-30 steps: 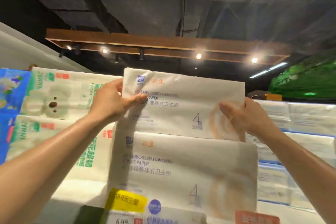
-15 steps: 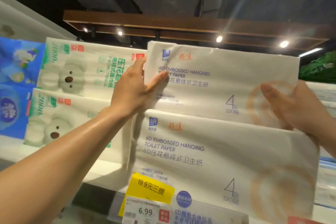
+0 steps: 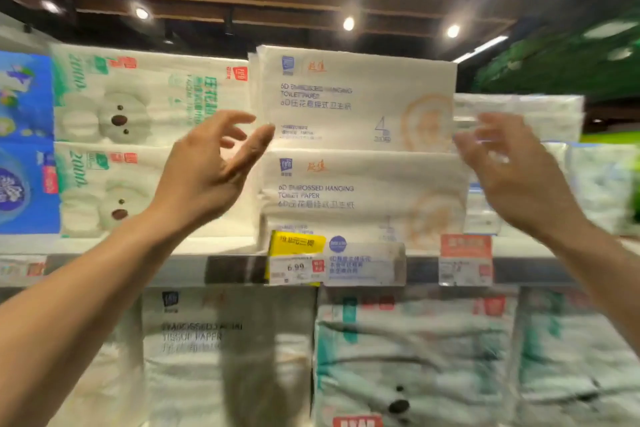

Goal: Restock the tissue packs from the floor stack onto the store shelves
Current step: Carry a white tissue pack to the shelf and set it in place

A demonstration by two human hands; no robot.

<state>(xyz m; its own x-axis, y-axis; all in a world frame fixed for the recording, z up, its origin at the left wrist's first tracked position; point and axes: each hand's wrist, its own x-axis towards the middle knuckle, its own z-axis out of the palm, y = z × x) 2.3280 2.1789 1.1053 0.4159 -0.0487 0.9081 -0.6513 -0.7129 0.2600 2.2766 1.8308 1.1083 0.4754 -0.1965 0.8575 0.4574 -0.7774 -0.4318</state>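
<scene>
A white tissue pack (image 3: 353, 97) printed "6D embossed hanging toilet paper" lies on top of a like pack (image 3: 360, 191) on the upper shelf (image 3: 221, 246). My left hand (image 3: 204, 170) hovers just off the top pack's left end, fingers spread and loose, holding nothing. My right hand (image 3: 509, 170) is blurred, raised in front of the stack's right end with relaxed fingers, apart from the packs.
Green koala-print packs (image 3: 138, 97) are stacked to the left, blue packs (image 3: 24, 142) at the far left, clear-wrapped packs (image 3: 519, 114) to the right. Price tags (image 3: 298, 260) hang on the shelf edge. More tissue packs (image 3: 415, 357) fill the shelf below.
Both hands have let go of the top pack and pulled back toward me. The pack now rests on the stack. The view has tilted down, showing the lower shelf.
</scene>
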